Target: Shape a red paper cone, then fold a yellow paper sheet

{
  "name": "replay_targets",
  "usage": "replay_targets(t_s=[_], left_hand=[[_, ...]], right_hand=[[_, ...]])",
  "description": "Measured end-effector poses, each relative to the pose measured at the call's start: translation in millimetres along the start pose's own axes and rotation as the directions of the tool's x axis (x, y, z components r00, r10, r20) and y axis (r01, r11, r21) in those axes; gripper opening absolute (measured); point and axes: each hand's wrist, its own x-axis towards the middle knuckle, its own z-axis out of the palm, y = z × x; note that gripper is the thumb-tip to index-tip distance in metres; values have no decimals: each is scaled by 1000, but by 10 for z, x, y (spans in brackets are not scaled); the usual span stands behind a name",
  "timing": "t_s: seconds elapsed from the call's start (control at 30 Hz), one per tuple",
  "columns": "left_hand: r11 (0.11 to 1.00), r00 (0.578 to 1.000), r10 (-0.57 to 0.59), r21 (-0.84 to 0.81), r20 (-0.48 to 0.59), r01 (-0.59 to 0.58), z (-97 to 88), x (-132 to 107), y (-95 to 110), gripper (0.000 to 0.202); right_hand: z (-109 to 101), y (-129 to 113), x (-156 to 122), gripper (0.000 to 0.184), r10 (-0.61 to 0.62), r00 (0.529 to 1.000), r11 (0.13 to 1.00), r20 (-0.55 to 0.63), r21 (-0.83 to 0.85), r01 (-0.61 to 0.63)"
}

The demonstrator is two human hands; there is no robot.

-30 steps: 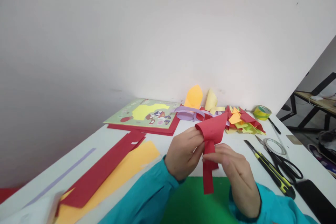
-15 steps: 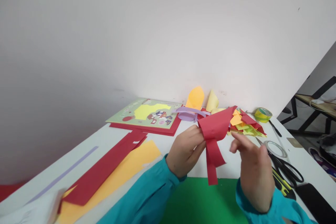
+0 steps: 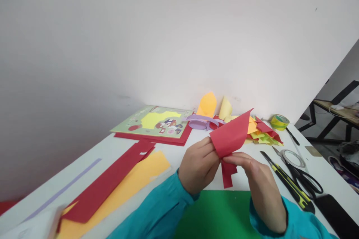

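Above green sheet (image 3: 215, 214), gripping rolled red paper (image 3: 231, 134) with left hand (image 3: 199, 166); touching underside with right hand (image 3: 258, 179), cannot tell if pinching. Probably pressing join of red strip (image 3: 227, 179); next, seems to need steady left grip. Set farther: purple loops (image 3: 198, 124) on table (image 3: 110, 149).

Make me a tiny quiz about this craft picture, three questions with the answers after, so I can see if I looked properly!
1. Pick one. What is the left hand holding?
A) a roll of tape
B) a curled red paper
C) a yellow-and-black cutter

2. True or false: the scissors lie to the right of the green sheet.

3. Fill in the colour: the long, thin paper strip lying at the far left is ____.

Key: 1. B; 2. True; 3. purple.
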Motion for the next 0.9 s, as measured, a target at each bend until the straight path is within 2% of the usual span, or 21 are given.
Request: replay_targets(t_s=[0.1,0.17,0.23,0.3,0.33,0.4,0.43,0.47,0.5,0.53,0.57,0.63,0.67,0.7,0.77,0.9], left_hand=[[1000,1000,-1,21,-14,2,-7,7,4,27],[999,999,-37,18,-20,37,-6,10,2,25],[991,990,-131,-26,-55,130,-3,11,-1,25],[947,950,-299,-152,-89,284,-7,13,2,22],[894,909,-407,-245,-89,376,-11,15,8,21],[709,787,-617,-451,-25,542,-18,21,26,25],[585,713,-700,-548,30,598,-18,26,39,27],[455,644,-761,-636,85,623,-15,31,55,26],[329,585,-800,-716,134,615,-9,38,75,23],[212,540,-823,-785,178,582,0,47,97,19],[107,506,-834,-837,218,537,12,56,122,16],[-68,468,-829,-885,307,460,37,75,178,17],[-135,462,-813,-887,354,442,49,84,206,18],[-188,461,-794,-881,397,435,60,91,232,20],[-239,454,-778,-873,434,426,83,98,276,21],[-234,371,-838,-878,400,418,150,84,336,25]], right_hand=[[0,-95,-23,43,-157,983,981,91,-103,166],[14,-164,-54,44,-267,950,946,162,-145,291],[37,-211,-93,45,-366,908,906,202,-143,398],[54,-217,-120,49,-393,906,905,158,-109,412],[54,-201,-119,53,-374,924,922,76,-77,379],[36,-125,-73,57,-257,951,963,-172,30,266],[17,-68,-28,56,-177,927,970,-332,100,221],[-4,-3,28,50,-70,893,972,-444,171,161],[-24,65,90,47,39,843,964,-537,242,110],[-39,131,149,42,156,816,945,-557,325,42],[-45,189,200,35,276,802,912,-530,409,-43],[-23,260,254,30,470,816,825,-338,497,-269],[4,269,255,30,514,828,790,-224,499,-356],[36,259,244,30,515,850,775,-114,487,-403],[100,202,203,32,436,900,779,7,498,-381],[158,68,158,28,317,948,781,31,559,-280]])
